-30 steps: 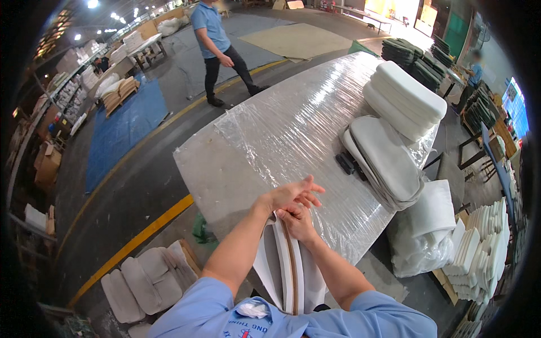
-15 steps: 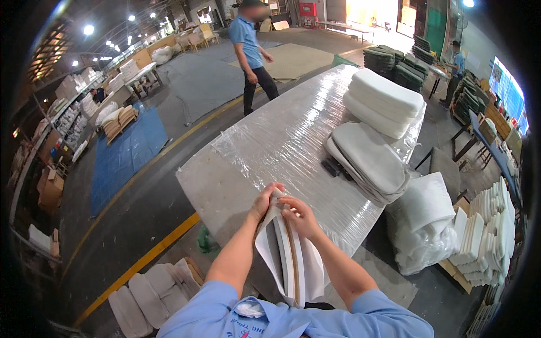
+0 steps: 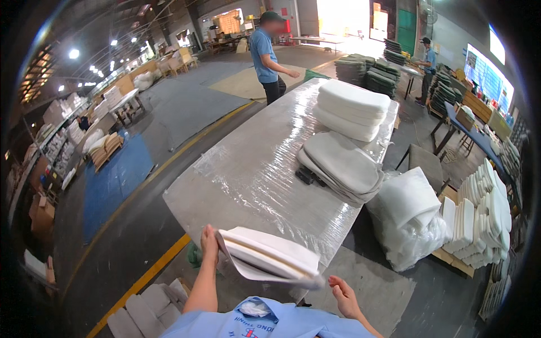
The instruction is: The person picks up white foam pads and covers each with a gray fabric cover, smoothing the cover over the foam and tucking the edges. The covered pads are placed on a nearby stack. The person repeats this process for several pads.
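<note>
A grey seat cushion cover with white foam inside (image 3: 270, 253) lies crosswise before me at the table's near edge. Its long opening faces up, showing pale layers and a tan strip. My left hand (image 3: 210, 245) is closed on the cover's left end. Just off its right end, which is smeared by motion, my right hand (image 3: 344, 296) is apart from it, fingers loosely bent and holding nothing. Farther along the plastic-wrapped table (image 3: 248, 169) lies a stack of flat grey cushion covers (image 3: 341, 163), with small black items (image 3: 307, 176) by its left edge.
White foam pads (image 3: 352, 110) are stacked at the table's far right. Right of the table stand a plastic bag of white foam (image 3: 408, 219) and more piled pads (image 3: 479, 219). Grey cushions (image 3: 146, 310) sit low at left. A person in blue (image 3: 265, 56) stands beyond the table.
The cushion has swung from pointing away from me to lying crosswise. My right hand has left its far end and moved down to the right; my left hand has moved left with the cover.
</note>
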Tool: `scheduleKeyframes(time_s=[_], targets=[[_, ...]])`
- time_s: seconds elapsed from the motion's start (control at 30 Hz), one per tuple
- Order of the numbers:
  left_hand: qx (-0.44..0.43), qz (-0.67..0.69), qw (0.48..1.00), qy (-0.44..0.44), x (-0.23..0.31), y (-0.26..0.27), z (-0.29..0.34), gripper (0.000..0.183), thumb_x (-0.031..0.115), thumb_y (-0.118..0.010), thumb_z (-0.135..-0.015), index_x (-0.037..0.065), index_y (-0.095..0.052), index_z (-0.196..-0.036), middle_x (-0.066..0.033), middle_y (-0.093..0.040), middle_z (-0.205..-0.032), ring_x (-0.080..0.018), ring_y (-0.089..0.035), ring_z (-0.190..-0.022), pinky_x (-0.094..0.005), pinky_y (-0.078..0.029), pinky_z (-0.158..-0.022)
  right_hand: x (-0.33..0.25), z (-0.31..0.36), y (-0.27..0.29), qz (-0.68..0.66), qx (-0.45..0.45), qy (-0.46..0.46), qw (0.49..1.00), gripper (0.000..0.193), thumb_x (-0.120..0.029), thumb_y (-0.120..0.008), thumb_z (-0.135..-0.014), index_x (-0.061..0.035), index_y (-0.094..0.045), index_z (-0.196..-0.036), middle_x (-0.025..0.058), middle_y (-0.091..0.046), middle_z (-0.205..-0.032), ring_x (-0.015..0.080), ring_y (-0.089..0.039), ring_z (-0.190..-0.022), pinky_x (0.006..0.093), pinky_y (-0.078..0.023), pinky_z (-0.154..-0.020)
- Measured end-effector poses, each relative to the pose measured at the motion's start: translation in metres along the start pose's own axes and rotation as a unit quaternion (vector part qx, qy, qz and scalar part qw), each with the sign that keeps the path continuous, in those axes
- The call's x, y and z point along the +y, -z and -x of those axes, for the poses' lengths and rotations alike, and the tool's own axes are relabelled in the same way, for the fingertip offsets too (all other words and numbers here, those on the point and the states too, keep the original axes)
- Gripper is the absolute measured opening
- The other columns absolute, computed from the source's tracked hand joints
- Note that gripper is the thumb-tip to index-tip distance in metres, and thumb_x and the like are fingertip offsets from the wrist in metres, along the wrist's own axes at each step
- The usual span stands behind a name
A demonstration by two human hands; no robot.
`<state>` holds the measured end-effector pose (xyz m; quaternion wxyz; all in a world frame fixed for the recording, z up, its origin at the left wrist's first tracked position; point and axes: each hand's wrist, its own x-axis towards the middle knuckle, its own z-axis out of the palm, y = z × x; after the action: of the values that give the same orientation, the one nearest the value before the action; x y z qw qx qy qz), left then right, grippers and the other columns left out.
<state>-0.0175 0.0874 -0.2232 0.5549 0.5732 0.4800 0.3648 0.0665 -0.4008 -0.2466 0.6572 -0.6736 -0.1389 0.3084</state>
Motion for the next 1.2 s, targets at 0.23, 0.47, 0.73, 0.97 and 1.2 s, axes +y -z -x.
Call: scheduleKeyframes(time_s=[0.23, 0.47, 0.73, 0.97, 1.2], targets=[[-0.238, 0.039, 0.970, 0.035, -0.001, 0.105, 0.067, 0.053, 0.021, -0.070, -0.101, 0.006, -0.054, -0.149, -0.0073, -0.062, -0.138, -0.0210, -0.057, -0.130, -0.0406, -0.044, -0.112, 0.000, -0.084, -0.025, -0.053, 0.116, 0.064, 0.990, 0.054, -0.041, -0.038, -0.116, -0.0008, -0.053, -0.148, 0.0116, -0.059, -0.142, 0.0196, -0.052, -0.130, 0.0351, -0.038, -0.114], [-0.308, -0.093, 0.935, 0.152, -0.029, 0.161, 0.153, 0.078, -0.006, -0.083, -0.082, 0.004, -0.053, -0.152, -0.0088, -0.066, -0.137, -0.0201, -0.061, -0.123, -0.0351, -0.050, -0.104, -0.008, -0.186, -0.050, -0.128, 0.060, 0.049, 0.989, 0.069, -0.058, -0.028, -0.114, -0.0045, -0.069, -0.123, 0.0079, -0.071, -0.112, 0.0201, -0.062, -0.108, 0.0378, -0.046, -0.102], [-0.346, 0.100, 0.932, 0.047, -0.062, 0.107, 0.243, 0.088, 0.000, -0.077, -0.089, 0.007, -0.032, -0.165, -0.0155, -0.054, -0.151, -0.0244, -0.054, -0.135, -0.0380, -0.041, -0.115, -0.095, -0.305, -0.108, -0.180, 0.057, 0.044, 0.981, 0.071, -0.056, -0.030, -0.115, 0.0027, -0.068, -0.125, 0.0139, -0.070, -0.114, 0.0246, -0.063, -0.108, 0.0389, -0.047, -0.102], [-0.405, 0.082, 0.911, 0.007, -0.008, 0.008, 0.225, 0.102, 0.005, -0.075, -0.092, 0.008, -0.009, -0.170, -0.0201, -0.032, -0.166, -0.0297, -0.037, -0.151, -0.0446, -0.029, -0.125, -0.084, -0.289, -0.123, -0.026, 0.015, 0.144, 0.989, 0.071, -0.048, -0.046, -0.113, 0.0005, -0.033, -0.163, 0.0149, -0.051, -0.155, 0.0271, -0.047, -0.142, 0.0382, -0.031, -0.123], [-0.338, -0.021, 0.940, -0.038, 0.010, -0.066, 0.173, 0.085, 0.004, -0.073, -0.090, 0.000, -0.026, -0.162, -0.0201, -0.051, -0.151, -0.0299, -0.056, -0.135, -0.0409, -0.046, -0.112, -0.063, -0.223, -0.142, -0.129, 0.061, 0.083, 0.986, 0.048, -0.021, -0.064, -0.104, 0.0006, -0.055, -0.146, 0.0094, -0.067, -0.128, 0.0179, -0.062, -0.113, 0.0328, -0.048, -0.101]])
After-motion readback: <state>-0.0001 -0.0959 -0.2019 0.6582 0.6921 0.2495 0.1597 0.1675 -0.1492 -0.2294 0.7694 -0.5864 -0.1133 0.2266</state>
